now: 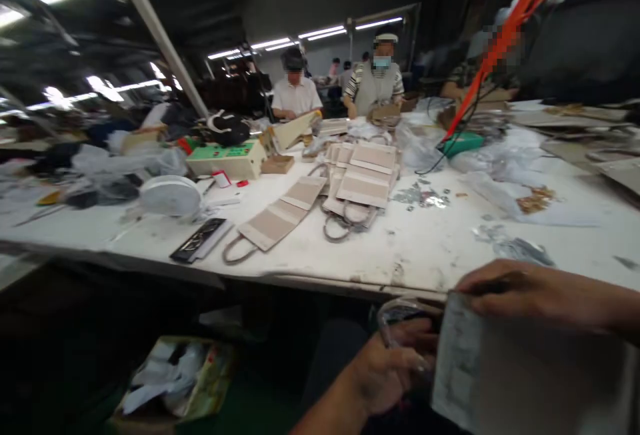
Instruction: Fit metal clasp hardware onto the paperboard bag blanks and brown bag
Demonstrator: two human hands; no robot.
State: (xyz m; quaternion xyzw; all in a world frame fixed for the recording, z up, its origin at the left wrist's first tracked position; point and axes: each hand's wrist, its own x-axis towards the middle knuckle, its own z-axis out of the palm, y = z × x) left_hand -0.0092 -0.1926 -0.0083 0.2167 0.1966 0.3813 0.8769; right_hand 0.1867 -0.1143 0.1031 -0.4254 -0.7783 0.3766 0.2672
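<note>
At the lower right, below the table's front edge, I hold a beige panel (540,375) with a pale, marked strip along its left edge. My right hand (540,291) grips the top of this panel, fingers and thumb closed over its edge. Left of the panel, my left hand (383,368) has its fingers curled around a loop handle (393,311); blur hides whether anything else is in that hand. On the table lie a similar beige panel with a handle (285,215) and a stack of beige panels (367,171), with looped handles hanging toward me.
The white table (320,255) carries a black-and-grey box (200,240), a white roll (171,195), a green-topped machine (227,158) and scattered metal pieces (423,195). Gold-coloured parts (536,199) lie on plastic. Co-workers sit across. A scrap box (173,381) stands below.
</note>
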